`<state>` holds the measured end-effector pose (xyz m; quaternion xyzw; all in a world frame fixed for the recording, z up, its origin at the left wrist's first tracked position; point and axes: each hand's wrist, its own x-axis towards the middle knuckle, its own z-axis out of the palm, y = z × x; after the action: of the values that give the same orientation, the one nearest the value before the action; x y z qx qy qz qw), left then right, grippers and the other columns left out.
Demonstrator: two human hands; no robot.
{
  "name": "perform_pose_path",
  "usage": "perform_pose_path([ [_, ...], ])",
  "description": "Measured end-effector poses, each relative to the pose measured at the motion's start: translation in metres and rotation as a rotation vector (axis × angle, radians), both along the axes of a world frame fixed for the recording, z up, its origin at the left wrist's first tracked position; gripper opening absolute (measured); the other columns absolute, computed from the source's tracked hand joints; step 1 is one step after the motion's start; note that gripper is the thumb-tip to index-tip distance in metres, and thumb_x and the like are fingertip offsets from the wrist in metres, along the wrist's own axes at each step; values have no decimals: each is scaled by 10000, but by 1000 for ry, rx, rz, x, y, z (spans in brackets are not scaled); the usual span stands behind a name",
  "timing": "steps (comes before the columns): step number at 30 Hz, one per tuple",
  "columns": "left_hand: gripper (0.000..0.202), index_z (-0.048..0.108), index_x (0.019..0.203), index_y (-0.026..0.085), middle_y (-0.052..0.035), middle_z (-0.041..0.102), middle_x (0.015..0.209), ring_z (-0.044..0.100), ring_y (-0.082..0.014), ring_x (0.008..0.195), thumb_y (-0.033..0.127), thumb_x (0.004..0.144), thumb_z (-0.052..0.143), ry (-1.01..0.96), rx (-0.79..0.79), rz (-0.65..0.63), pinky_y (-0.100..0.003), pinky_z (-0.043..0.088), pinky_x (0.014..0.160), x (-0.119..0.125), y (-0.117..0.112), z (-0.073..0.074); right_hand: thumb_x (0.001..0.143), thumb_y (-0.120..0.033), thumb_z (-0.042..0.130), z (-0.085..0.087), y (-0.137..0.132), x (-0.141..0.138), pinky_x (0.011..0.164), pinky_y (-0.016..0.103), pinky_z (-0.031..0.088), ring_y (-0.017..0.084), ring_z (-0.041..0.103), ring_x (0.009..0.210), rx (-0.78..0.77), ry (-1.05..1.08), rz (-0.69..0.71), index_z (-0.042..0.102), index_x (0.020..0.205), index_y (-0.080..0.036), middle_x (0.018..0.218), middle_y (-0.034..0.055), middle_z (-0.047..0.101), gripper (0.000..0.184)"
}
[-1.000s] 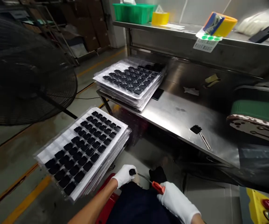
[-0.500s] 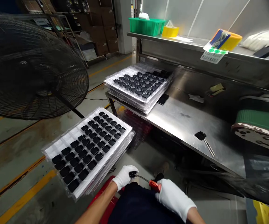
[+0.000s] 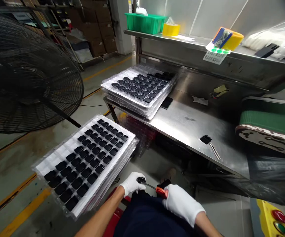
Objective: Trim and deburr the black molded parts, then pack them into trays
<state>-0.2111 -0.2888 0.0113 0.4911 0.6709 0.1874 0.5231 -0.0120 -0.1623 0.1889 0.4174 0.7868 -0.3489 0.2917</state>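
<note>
My left hand (image 3: 132, 183), in a white glove, is closed around a small black plastic part (image 3: 141, 180) above my lap. In my gloved right hand (image 3: 182, 203) is the red handle of a screwdriver-like tool (image 3: 161, 192). Its thin metal shaft points left and reaches the black part; the tip is hidden at my left fingers. Left of my hands, a stack of clear trays (image 3: 112, 163) carries rows of similar black parts (image 3: 86, 172) on top. Some pockets along its far left side hold none.
A second tray stack (image 3: 154, 108) stands on the steel table (image 3: 179, 126), beside a black flat device (image 3: 166, 103). Tweezers (image 3: 215, 150) lie against a black part (image 3: 206, 139). A green conveyor (image 3: 268, 123) is at right, a large fan (image 3: 31, 79) at left. The shelf (image 3: 189, 44) holds a green basket (image 3: 144, 23).
The view has turned slightly right, so the surroundings sit further left. Both hands keep their hold, with the tool's shaft still at the black part.
</note>
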Motion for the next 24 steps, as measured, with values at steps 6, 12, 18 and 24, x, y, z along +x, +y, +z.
perform_pose_path([
  [6,269,597,1113,139,-60,652,1039,652,-179,847,314,908,583,-50,-52,52,-350,568,718,6,-5,-2,813,-248,566,-3,0,0,600,309,447,221,682,672,45,-8,93,704,835,-139,774,106,738,176],
  [12,246,625,1076,151,-70,638,1129,618,-227,1007,320,901,587,-1,8,77,-435,520,870,4,-10,0,819,-226,595,-10,-4,-6,626,316,486,179,660,642,42,-22,138,690,830,-142,756,59,730,127],
  [18,243,639,1027,133,-51,656,1060,634,-226,954,329,887,607,-55,7,104,-417,533,834,5,-20,4,824,-213,575,-13,-8,-3,618,320,475,191,665,657,70,-23,138,688,840,-143,778,78,730,134],
  [24,233,621,1064,140,-65,648,1083,636,-208,951,301,896,599,-214,-28,257,-405,544,817,10,-29,4,798,-162,571,-6,-7,2,529,264,410,150,621,558,18,-11,131,682,814,-143,691,42,713,114],
])
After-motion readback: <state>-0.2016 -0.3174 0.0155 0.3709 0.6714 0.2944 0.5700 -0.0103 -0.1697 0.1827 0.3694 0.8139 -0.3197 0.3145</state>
